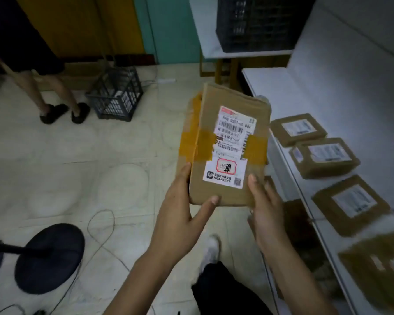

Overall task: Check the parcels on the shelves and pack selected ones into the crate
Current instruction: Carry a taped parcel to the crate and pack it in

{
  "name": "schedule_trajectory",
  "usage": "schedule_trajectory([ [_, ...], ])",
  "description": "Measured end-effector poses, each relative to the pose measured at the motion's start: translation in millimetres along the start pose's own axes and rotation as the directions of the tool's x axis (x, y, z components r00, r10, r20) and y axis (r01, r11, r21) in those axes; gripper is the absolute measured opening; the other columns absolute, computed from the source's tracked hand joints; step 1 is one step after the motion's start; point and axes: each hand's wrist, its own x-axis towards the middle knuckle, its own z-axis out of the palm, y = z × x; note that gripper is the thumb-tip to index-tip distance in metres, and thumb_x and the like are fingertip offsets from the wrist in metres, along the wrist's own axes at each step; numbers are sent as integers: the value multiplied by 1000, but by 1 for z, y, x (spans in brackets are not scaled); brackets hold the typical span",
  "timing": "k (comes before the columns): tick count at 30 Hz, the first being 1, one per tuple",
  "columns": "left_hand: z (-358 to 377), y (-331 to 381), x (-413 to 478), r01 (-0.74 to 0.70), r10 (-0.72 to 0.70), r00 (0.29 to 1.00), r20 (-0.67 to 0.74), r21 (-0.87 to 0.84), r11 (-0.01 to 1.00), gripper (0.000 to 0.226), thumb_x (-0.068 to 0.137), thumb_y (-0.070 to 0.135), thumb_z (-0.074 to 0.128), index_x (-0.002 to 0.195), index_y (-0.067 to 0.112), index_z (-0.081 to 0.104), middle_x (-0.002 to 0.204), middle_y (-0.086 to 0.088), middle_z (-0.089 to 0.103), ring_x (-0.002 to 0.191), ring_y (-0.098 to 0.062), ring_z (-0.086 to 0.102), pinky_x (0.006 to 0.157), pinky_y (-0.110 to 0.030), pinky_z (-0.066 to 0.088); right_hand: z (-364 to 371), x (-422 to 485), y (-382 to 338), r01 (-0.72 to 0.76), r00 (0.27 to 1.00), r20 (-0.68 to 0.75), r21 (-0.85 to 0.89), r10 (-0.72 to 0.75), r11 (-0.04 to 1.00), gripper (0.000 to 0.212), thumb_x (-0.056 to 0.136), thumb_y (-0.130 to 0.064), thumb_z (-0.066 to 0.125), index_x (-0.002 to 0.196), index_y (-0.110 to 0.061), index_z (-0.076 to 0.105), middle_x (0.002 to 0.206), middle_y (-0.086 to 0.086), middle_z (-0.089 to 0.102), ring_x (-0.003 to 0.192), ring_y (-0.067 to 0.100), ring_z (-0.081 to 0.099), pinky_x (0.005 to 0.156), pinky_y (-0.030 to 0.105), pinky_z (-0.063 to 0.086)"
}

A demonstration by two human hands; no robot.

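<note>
1. A brown taped parcel [225, 144] is held up in front of the body, over the floor and off the shelf, with its printed label [232, 146] turned to the camera.
2. Its near end is gripped by the left hand [182, 214]. The thumb is pressed on the labelled face at the near left corner, and the fingers are curled round the left edge.
3. The near right corner is pinched by the right hand [266, 214], thumb on top. Its fingers are hidden behind the box.
4. The parcel's long axis runs away from the body, so its far end is unsupported.
5. Just right of the parcel, a white shelf [305, 92] carries a row of similar boxes [325, 156], label side up.
6. Left of the parcel and beyond it, a floor crate [117, 96] stands near another person's legs. A table crate [259, 23] is seen past the parcel's far end.
7. The label is judged to be under check. Which crate is meant cannot be told. The floor crate lies on the left hand's side, so a swing to the left would be called for.
</note>
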Motion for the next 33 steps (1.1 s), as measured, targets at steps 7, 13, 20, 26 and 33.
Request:
schedule_trajectory([
  [7, -29, -31, 137, 242, -286, 958, -38, -434, 868, 31, 93, 13, 56, 121, 26, 53, 116, 14, 65, 102, 4, 61, 79, -11, 49, 84, 126, -65, 370, 926, 161, -229, -340, 900, 53, 77, -58, 53, 119, -26, 61, 116, -6, 63, 102, 3, 62, 75, 12, 50],
  [13, -65, -45, 211, 119, -226, 962, -154, -511, 851, 32, 90, 24, 64, 120, 27, 55, 114, 14, 67, 108, -5, 62, 83, -16, 50, 137, 189, -85, 349, 909, 289, -139, -299, 927, 34, 85, -35, 67, 117, -29, 59, 107, -15, 69, 100, -3, 64, 80, 19, 52],
  [20, -105, -81, 321, -78, 14, 960, -279, -220, 972, 58, 78, 38, 71, 130, 41, 45, 122, 28, 58, 111, 6, 55, 84, -6, 42, 207, 276, -112, 184, 957, 241, -62, -164, 981, 26, 89, -53, 39, 97, -40, 60, 82, -30, 67, 79, -16, 61, 62, 1, 45],
  [26, -151, -121, 453, 91, -262, 903, -339, -446, 890, 36, 78, 51, 68, 89, 19, 56, 92, 8, 67, 85, -7, 62, 74, -25, 52, 286, 351, -132, 321, 940, 183, -173, -289, 931, 47, 75, -67, 63, 108, -33, 63, 100, -18, 68, 97, 2, 63, 75, 17, 52],
  [33, -220, -165, 559, 235, -350, 918, -185, -458, 857, 37, 83, 51, 62, 78, 16, 50, 83, -6, 61, 77, -21, 60, 59, -35, 48, 375, 426, -142, 388, 916, 199, -225, -348, 894, 16, 90, -30, 61, 106, -33, 63, 92, -22, 68, 88, -8, 62, 69, 8, 48],
])
